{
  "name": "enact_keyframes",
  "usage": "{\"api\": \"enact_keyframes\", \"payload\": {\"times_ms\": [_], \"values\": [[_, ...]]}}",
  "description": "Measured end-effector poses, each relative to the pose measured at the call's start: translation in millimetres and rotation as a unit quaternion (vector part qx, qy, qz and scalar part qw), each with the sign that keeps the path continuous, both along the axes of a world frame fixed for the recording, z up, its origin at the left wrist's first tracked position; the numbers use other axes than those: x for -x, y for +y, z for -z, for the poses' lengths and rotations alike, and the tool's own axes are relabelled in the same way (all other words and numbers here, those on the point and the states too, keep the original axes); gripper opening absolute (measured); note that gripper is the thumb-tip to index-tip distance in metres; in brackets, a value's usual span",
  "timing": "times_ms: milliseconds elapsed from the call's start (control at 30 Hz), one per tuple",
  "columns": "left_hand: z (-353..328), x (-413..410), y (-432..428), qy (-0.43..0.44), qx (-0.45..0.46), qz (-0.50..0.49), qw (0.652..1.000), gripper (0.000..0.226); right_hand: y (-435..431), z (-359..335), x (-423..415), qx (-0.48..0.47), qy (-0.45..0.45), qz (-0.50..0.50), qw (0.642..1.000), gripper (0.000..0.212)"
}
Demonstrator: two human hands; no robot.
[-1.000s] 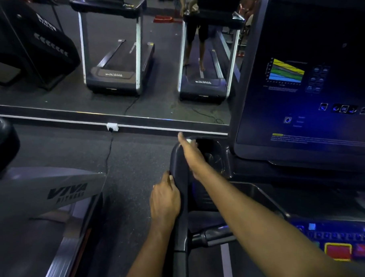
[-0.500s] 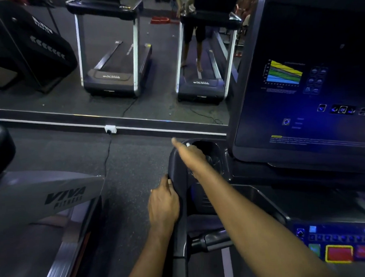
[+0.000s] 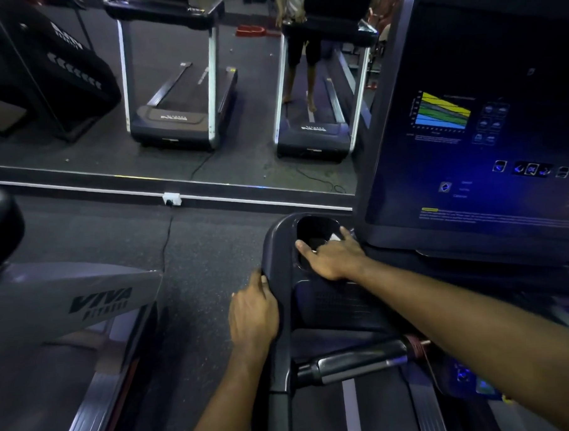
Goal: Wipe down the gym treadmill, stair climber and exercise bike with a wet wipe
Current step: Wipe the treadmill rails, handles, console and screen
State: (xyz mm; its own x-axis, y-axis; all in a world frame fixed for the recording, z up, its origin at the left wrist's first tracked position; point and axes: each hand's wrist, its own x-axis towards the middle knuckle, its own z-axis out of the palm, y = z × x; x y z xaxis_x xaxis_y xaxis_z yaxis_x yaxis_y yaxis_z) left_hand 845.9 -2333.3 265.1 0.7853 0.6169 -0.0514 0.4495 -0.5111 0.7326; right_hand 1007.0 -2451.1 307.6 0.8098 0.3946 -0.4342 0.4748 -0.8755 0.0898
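At the cup holder [image 3: 279,238] of the treadmill [image 3: 332,306], the wet wipe [image 3: 334,237] is being pressed under the spread fingers of the right hand [image 3: 335,257], the hollow lying at eleven o'clock, while the console rim [image 3: 282,355] is being gripped by the left hand [image 3: 253,314], at seven o'clock.

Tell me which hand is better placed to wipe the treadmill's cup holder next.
Right. The right hand presses the white wipe at the rim of the cup holder; the left hand grips the console edge, without a wipe.
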Motion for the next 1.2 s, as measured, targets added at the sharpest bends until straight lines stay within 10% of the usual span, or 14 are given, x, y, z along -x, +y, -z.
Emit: {"api": "enact_keyframes", "payload": {"times_ms": [133, 333, 500, 667, 733, 867, 933, 1200], "values": [[-1, 1, 0, -0.002, -0.007, -0.002, 1.0, 0.035, 11, -5, -3, 0.033, 0.019, 0.046, 0.998, 0.114], [-2, -4, 0, 0.015, -0.01, 0.002, 1.0, 0.035, 35, -5, 12, -0.235, 0.027, 0.177, 0.955, 0.104], [0, -2, 0, 0.004, 0.001, 0.008, 1.0, 0.039, 74, -9, 5, -0.573, 0.256, 0.397, 0.67, 0.098], [-1, -2, 2, 0.013, -0.002, 0.008, 1.0, 0.04, 87, -6, -14, -0.682, 0.124, 0.524, 0.495, 0.087], [-2, -2, 1, 0.016, -0.005, 0.006, 1.0, 0.039, 89, -6, -12, -0.632, 0.121, 0.51, 0.571, 0.084], [-3, -3, 2, 0.008, 0.002, 0.005, 1.0, 0.039, 66, 11, 8, -0.364, 0.143, 0.283, 0.876, 0.108], [-3, -4, 1, 0.006, 0.004, 0.002, 1.0, 0.037, 34, 12, 8, -0.231, 0.121, 0.141, 0.955, 0.098], [-2, -1, 2, 0.015, -0.002, 0.003, 1.0, 0.037, 1, -13, -13, 0.153, 0.008, -0.083, 0.985, 0.108]]}}
